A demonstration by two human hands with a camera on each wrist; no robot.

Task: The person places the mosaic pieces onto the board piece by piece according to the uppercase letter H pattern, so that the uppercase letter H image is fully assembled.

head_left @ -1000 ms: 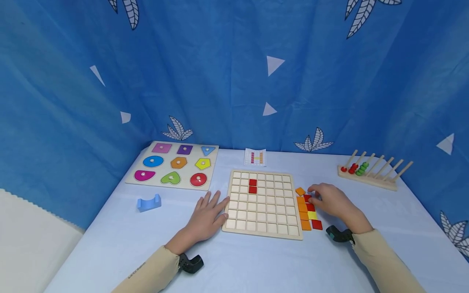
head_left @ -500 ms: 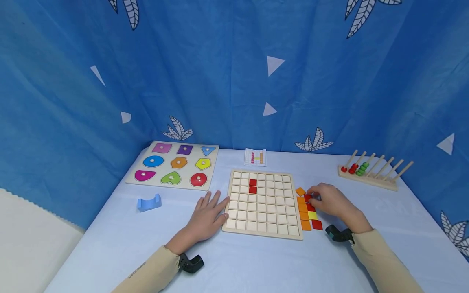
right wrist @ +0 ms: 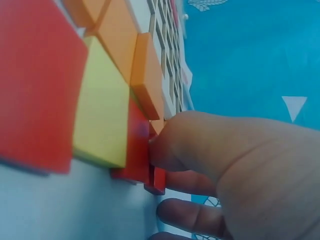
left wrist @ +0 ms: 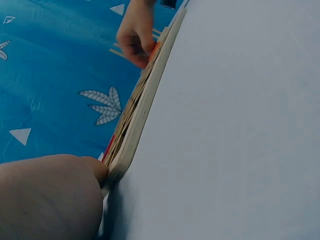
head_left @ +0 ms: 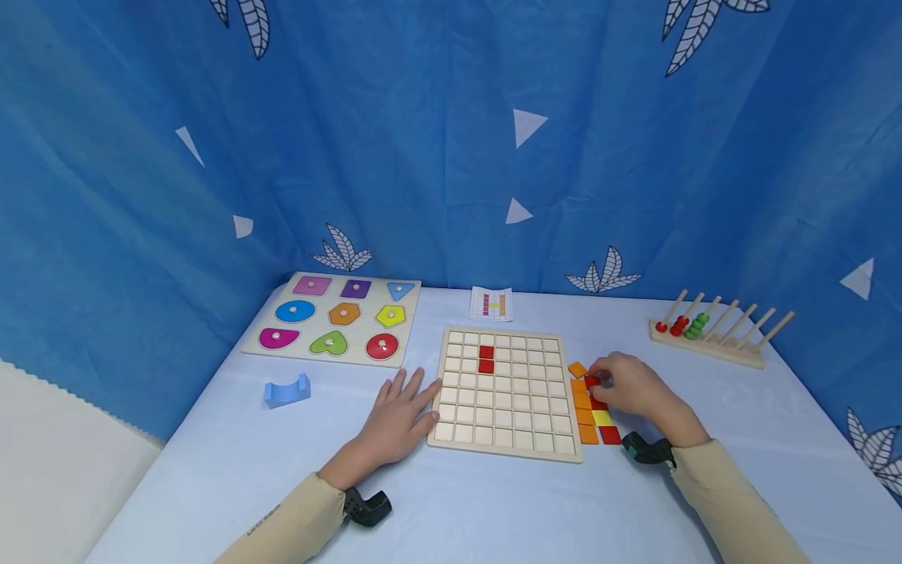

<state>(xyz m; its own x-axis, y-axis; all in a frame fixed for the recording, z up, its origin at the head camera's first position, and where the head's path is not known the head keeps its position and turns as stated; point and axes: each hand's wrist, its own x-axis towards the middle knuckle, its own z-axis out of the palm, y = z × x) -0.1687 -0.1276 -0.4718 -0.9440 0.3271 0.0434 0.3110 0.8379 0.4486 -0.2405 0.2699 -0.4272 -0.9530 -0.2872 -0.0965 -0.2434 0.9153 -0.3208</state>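
My left hand (head_left: 398,419) lies flat with fingers spread, thumb and fingertips at the left edge of a wooden grid board (head_left: 503,451). Two red square tiles (head_left: 486,359) sit one above the other in the board's upper cells. Just right of the board, my right hand (head_left: 632,384) pinches a small red tile (right wrist: 158,181) between thumb and index finger at the far end of the loose tiles. Beside it lie several orange tiles (head_left: 586,417), a yellow tile (right wrist: 102,107) and more red tiles (head_left: 610,435). The hand partly covers the held tile.
A shape puzzle board (head_left: 362,345) stands at the back left, with a blue arch block (head_left: 286,391) in front of it. A printed pattern card (head_left: 491,304) lies behind the grid board. At the back right is a peg stand (head_left: 726,351) with red and green beads.
My right hand has shifted slightly left over the red tiles, its thumb and index finger drawing in on one. The left hand stays put.
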